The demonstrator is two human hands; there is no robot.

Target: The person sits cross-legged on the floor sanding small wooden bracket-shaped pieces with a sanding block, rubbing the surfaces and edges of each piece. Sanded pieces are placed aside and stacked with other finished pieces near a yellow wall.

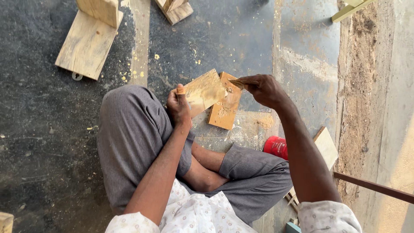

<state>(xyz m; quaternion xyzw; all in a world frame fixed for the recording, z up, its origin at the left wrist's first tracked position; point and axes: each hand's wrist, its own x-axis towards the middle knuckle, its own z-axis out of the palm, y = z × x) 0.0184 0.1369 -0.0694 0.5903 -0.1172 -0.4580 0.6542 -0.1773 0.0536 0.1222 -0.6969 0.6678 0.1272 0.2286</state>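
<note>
I sit cross-legged on the floor. My left hand (178,105) grips the near corner of a small pale wooden board (204,91), held tilted above my knee. My right hand (263,89) pinches a thin brown stick-like tool (238,82), whose tip touches the board's right edge. Under the held board lies a second, more orange wooden board (225,108) flat on the floor, smeared with pale residue.
A red lid or container (276,147) sits by my right knee beside a light board (326,146). Wooden pieces (88,41) and a block (174,9) lie at the far left. A sawdust strip (360,103) and a brown rod (375,187) run along the right.
</note>
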